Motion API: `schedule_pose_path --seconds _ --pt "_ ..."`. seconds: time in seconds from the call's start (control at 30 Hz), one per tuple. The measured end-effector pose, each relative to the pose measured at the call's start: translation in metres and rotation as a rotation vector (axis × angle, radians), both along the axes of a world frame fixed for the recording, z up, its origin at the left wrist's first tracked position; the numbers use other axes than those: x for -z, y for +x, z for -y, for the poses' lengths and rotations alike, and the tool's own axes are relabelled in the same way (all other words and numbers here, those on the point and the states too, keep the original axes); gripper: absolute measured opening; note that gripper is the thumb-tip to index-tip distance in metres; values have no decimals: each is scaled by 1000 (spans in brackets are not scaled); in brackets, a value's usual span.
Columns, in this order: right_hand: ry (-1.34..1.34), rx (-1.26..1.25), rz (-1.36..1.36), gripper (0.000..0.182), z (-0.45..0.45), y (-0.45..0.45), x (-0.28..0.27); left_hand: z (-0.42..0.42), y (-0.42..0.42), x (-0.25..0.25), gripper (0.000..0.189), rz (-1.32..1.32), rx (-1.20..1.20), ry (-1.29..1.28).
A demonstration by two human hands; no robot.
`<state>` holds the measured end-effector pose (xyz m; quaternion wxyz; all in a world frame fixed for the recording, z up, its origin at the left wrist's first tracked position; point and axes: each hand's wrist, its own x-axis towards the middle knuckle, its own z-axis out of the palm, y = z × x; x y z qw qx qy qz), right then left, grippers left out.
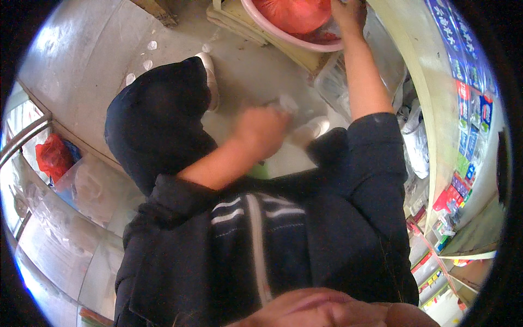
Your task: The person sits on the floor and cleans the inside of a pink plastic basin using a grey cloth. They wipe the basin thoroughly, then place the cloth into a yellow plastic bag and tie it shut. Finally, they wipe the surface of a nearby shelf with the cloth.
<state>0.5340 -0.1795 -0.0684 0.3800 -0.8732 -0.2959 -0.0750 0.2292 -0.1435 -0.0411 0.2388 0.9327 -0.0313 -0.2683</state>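
Observation:
My left hand [261, 130] is blurred and reaches across in front of my body, above the floor. Past its fingers shows a small pale, translucent item [288, 103]; blur hides whether the fingers hold it. My right hand [350, 14] is stretched far forward to the right side of a pink basin [282, 40], where the top of the view cuts it off. Its fingers are dark and partly hidden, so a grip cannot be made out. Inside the basin lies a full red plastic bag [300, 16].
A clear plastic tub [333, 77] stands under my right forearm. Packaged goods [470, 110] line the right side beyond a pale ledge [423, 102]. To the left are a red bag [54, 157] and clear plastic sheeting [53, 229]. Several white round scraps [148, 64] dot the floor.

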Motion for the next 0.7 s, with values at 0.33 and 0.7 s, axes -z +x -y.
schedule_pose_path --seconds 0.33,0.7 --pt "-693 -187 224 53 -1 -29 65 0 4 -4 30 32 -17 -20" --pt "126 -64 -145 24 59 -125 11 2 2 -16 31 79 -55 3"
